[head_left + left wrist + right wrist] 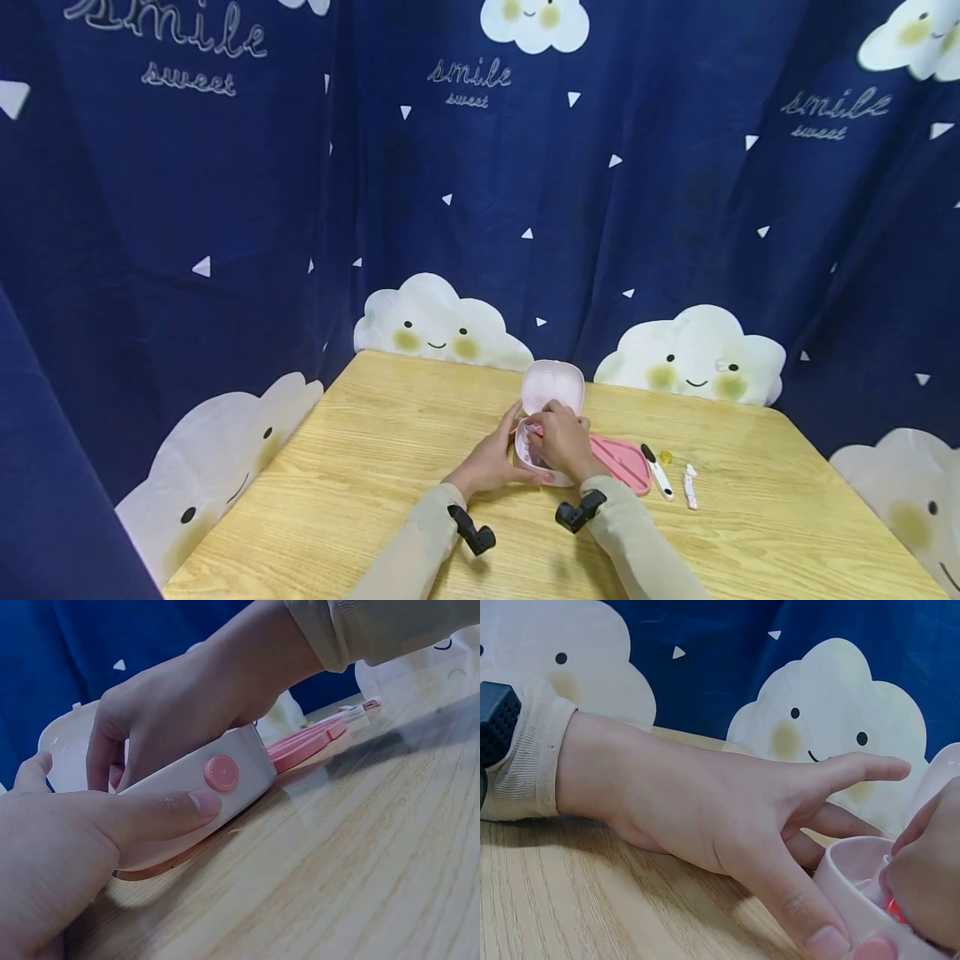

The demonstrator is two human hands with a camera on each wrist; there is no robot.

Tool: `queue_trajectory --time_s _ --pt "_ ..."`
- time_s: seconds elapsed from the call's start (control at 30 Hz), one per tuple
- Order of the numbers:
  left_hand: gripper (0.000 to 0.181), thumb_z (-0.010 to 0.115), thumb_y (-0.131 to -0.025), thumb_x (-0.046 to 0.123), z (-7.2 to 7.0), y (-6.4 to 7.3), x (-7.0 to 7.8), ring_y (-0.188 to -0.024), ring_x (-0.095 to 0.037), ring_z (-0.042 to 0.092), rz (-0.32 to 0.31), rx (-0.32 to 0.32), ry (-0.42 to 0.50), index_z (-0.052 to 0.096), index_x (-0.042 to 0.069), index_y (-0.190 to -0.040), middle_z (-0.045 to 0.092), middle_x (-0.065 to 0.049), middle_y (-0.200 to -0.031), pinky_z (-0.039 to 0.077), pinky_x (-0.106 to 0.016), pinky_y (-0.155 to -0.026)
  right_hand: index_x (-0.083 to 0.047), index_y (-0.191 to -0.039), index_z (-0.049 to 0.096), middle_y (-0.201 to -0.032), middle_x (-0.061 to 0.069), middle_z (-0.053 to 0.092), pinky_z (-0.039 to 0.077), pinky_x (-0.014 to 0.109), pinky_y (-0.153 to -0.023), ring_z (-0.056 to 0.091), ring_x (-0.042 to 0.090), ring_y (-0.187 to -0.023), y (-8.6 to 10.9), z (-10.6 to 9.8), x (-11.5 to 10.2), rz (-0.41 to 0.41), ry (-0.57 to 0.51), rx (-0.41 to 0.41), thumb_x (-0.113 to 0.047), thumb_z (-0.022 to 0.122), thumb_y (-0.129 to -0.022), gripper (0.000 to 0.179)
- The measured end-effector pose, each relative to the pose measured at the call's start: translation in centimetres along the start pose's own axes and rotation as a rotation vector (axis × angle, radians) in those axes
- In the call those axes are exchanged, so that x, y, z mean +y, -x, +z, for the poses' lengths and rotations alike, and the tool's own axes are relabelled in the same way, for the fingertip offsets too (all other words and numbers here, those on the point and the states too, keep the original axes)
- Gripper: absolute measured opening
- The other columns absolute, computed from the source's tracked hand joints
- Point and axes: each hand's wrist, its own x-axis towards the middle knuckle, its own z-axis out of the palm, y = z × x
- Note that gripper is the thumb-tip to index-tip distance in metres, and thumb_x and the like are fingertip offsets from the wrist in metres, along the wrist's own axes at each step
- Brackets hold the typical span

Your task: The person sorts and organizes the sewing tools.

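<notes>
A pale pink box [551, 477] with a hinged lid [552, 387] standing up behind it rests on the table. My left hand [487, 458] holds its left side, thumb along the front wall beside a round pink button [221, 773] in the left wrist view. My right hand [564, 440] reaches down into the box with bent fingers; its fingertips are partly hidden by the wall. Close to them inside, a red piece [895, 909] and something whitish show in the right wrist view. I cannot tell whether the right fingers pinch either one.
Right of the box lies a pink tray-like piece [633, 477]. Beyond it are a white stick with a black end [657, 473], a small yellow round thing [665, 457] and a small white-and-pink strip [690, 487]. A blue curtain [465, 233] hangs behind the wooden table [390, 433].
</notes>
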Motion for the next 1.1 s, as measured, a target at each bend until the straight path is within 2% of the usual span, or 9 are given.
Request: queue_trajectory --time_s 0.3,0.63,0.87,1.0,1.1 --pt "0.133 0.095 -0.073 0.045 0.1 0.2 0.0 -0.146 -0.024 0.038 -0.004 -0.005 -0.009 0.004 0.026 -0.168 0.037 -0.009 -0.163 0.032 -0.048 -0.119 -0.021 -0.105 0.083 -0.1 0.005 0.062 0.046 0.059 -0.077 0.061 0.029 -0.094 0.2 0.1 0.1 -0.012 -0.017 0.014 -0.021 0.085 -0.085 0.02" --pt "0.133 0.095 -0.072 0.047 0.0 -0.1 0.0 -0.147 -0.022 0.037 -0.019 -0.006 -0.029 0.004 0.027 -0.168 0.039 -0.007 -0.163 0.031 -0.047 -0.12 -0.017 -0.108 0.081 -0.108 0.009 0.065 0.047 0.06 -0.079 0.063 0.032 -0.1 0.4 -0.3 0.6 -0.013 -0.039 0.015 -0.018 0.084 -0.086 0.022" --pt "0.134 0.095 -0.073 0.045 0.0 -0.2 -0.2 -0.147 -0.021 0.038 -0.004 -0.01 -0.014 0.003 0.025 -0.168 0.033 -0.007 -0.165 0.031 -0.047 -0.12 -0.015 -0.111 0.079 -0.112 0.01 0.068 0.048 0.062 -0.078 0.065 0.035 -0.103 0.6 -1.1 1.2 -0.043 -0.047 0.06 -0.018 0.083 -0.086 0.025" --pt "0.133 0.095 -0.073 0.043 0.0 -0.1 -0.1 -0.147 -0.021 0.037 -0.003 -0.01 0.007 0.004 0.025 -0.168 0.027 -0.005 -0.168 0.03 -0.048 -0.12 -0.015 -0.113 0.078 -0.114 0.009 0.069 0.049 0.062 -0.08 0.065 0.035 -0.106 0.8 -1.6 1.5 -0.033 -0.081 0.108 -0.022 0.083 -0.088 0.027" --pt "0.133 0.096 -0.073 0.043 0.1 -0.1 -0.2 -0.147 -0.021 0.037 -0.003 -0.002 0.016 0.005 0.025 -0.168 0.028 -0.005 -0.168 0.03 -0.048 -0.12 -0.014 -0.114 0.078 -0.115 0.008 0.069 0.049 0.062 -0.082 0.065 0.035 -0.108 1.1 -2.0 1.9 -0.017 -0.12 0.14 -0.021 0.081 -0.09 0.026"
